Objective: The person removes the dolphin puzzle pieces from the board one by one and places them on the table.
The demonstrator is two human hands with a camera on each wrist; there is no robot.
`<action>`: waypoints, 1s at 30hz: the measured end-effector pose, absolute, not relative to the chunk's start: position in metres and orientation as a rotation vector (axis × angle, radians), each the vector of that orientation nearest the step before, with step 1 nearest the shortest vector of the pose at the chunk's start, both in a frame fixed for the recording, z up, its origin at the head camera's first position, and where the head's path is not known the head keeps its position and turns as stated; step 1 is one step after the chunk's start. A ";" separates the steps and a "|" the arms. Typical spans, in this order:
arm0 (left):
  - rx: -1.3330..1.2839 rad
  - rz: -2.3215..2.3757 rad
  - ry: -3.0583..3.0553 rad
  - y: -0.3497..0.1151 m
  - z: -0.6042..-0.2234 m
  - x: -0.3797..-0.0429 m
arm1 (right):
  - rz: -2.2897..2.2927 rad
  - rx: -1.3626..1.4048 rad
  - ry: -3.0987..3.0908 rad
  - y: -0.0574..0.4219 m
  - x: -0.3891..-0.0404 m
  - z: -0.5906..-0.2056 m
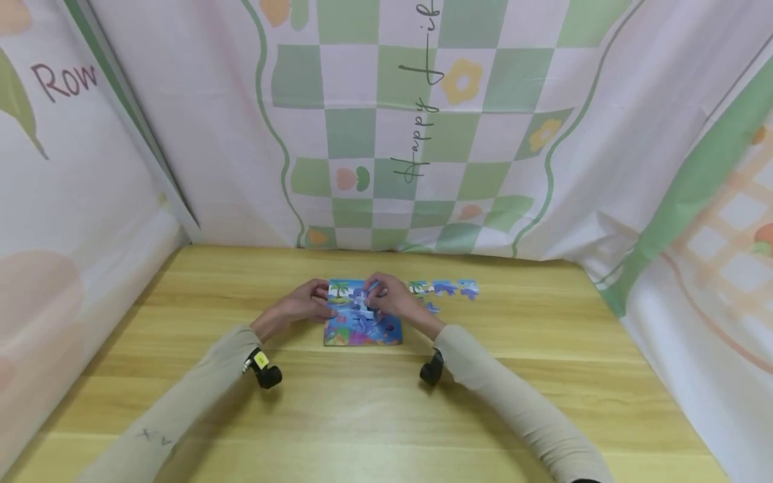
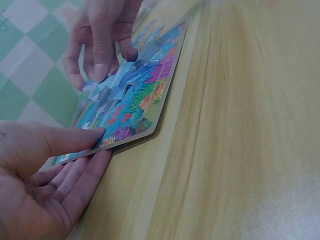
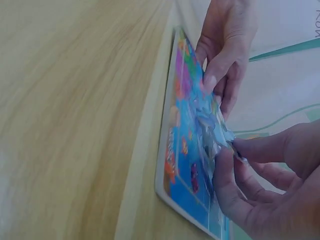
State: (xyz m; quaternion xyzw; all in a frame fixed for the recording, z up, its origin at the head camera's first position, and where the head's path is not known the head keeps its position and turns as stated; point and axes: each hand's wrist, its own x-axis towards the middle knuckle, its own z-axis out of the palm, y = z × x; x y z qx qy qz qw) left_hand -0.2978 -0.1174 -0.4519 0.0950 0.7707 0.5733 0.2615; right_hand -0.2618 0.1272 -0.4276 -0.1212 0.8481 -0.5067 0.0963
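A colourful jigsaw puzzle board [image 1: 338,337] with a sea scene lies on the wooden table in front of me. My left hand [image 1: 302,302] grips its left edge; in the left wrist view the thumb [image 2: 80,139] rests on top and the fingers curl along the underside. Over the middle of the board, my right hand [image 1: 394,295] pinches a puzzle piece [image 1: 362,306] with blue and white print. In the right wrist view this piece [image 3: 221,134] sits tilted between thumb and fingertips, close over the picture.
Several loose puzzle pieces [image 1: 444,288] lie on the table [image 1: 374,416] to the right of the board, partly behind my right hand. A printed curtain [image 1: 410,134] hangs along the table's back edge, with more curtain at both sides.
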 end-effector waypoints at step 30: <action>0.184 1.674 1.993 -0.122 -0.458 -0.297 | -1.847 -0.025 2.167 0.189 -0.259 -0.419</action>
